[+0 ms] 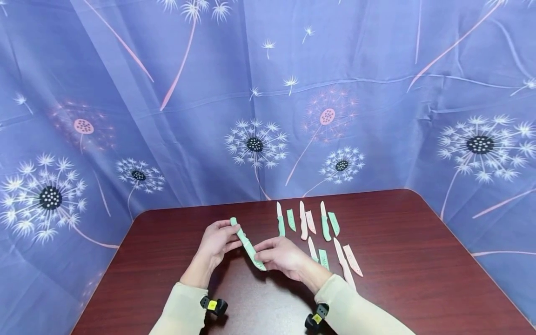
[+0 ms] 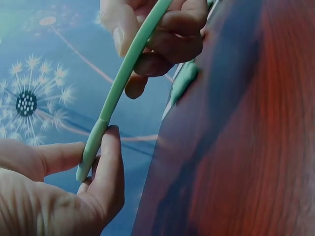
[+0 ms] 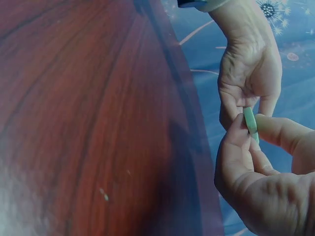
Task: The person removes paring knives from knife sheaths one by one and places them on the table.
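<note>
A mint-green paring knife (image 1: 237,228) is held slanting above the table, its blade covered by a matching green sheath (image 1: 251,252). My left hand (image 1: 215,243) pinches the handle between thumb and fingers; the left wrist view shows this grip at the handle's lower end (image 2: 91,155). Toward the other end, my right hand (image 1: 285,257) pinches the sheath near its tip. In the right wrist view, only the narrow green sheath end (image 3: 250,122) shows between the right thumb and fingers, with the left hand (image 3: 251,73) behind it.
Bare-bladed knives with green handles (image 1: 281,226) or pink handles (image 1: 344,267) lie on the dark red-brown table (image 1: 138,279), right of my hands. Green sheaths (image 1: 291,220) and pink sheaths (image 1: 352,259) lie beside them. My right hand and forearm are close to the nearer knives. A blue dandelion-print cloth (image 1: 201,139) hangs behind.
</note>
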Tool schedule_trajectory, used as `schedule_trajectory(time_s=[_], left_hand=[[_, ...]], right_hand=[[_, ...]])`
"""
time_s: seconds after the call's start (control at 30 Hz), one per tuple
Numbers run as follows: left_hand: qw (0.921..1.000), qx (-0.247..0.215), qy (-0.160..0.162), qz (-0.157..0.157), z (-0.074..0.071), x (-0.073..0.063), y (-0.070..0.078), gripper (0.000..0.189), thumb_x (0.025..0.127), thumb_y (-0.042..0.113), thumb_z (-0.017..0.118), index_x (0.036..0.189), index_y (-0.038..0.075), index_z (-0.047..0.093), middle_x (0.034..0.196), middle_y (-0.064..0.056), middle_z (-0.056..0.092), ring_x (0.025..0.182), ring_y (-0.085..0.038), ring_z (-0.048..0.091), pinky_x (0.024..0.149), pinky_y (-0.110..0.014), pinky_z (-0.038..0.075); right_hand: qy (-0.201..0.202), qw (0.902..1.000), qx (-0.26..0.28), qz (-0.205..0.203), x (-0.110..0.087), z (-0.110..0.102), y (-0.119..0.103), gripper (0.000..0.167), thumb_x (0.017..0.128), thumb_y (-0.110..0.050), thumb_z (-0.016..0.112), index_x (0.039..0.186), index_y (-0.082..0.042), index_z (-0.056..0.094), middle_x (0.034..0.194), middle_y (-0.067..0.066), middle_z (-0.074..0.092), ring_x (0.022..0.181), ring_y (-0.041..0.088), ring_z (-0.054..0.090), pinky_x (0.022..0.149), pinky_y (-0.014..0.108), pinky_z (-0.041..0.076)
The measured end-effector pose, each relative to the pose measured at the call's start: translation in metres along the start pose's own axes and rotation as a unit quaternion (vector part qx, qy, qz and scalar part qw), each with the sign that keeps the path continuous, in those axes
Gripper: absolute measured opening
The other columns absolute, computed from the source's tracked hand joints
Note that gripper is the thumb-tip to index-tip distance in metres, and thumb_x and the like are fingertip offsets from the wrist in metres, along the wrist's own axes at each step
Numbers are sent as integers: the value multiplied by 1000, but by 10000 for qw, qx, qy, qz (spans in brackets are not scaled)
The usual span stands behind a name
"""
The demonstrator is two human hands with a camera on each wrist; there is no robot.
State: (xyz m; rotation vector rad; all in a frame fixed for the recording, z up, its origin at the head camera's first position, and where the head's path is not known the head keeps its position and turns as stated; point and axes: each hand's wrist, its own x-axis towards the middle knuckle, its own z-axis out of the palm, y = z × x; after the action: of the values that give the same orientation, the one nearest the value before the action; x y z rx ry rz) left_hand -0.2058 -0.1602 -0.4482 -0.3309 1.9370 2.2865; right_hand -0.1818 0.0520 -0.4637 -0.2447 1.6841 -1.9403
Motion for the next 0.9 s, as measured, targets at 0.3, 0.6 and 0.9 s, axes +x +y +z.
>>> schedule_trajectory(time_s=[0.3, 0.6, 0.9], left_hand=[[9994, -315, -17, 122, 19, -6, -2, 32, 102, -1, 64, 130, -9, 50, 96, -13, 68, 83, -21, 73, 75, -38, 64], [9983, -550, -159, 125, 34, -11, -6, 28, 102, -4, 63, 126, -8, 50, 96, -10, 63, 82, -20, 71, 79, -41, 64], [9969, -712, -335, 63, 48, -14, -12, 33, 102, -3, 65, 129, -10, 47, 99, -10, 60, 84, -19, 66, 83, -40, 64]], right_hand=[[11, 9999, -145, 43, -11, -19, -10, 31, 94, 4, 68, 122, 16, 66, 96, 9, 74, 86, 15, 70, 79, 30, 59], [-196, 9991, -350, 117, -20, -40, -13, 32, 95, 4, 68, 124, 16, 66, 100, 11, 73, 88, 15, 71, 78, 29, 60], [-166, 9968, -755, 221, -29, -64, -18, 30, 91, 1, 71, 119, 13, 70, 96, 9, 73, 82, 13, 69, 73, 25, 59]])
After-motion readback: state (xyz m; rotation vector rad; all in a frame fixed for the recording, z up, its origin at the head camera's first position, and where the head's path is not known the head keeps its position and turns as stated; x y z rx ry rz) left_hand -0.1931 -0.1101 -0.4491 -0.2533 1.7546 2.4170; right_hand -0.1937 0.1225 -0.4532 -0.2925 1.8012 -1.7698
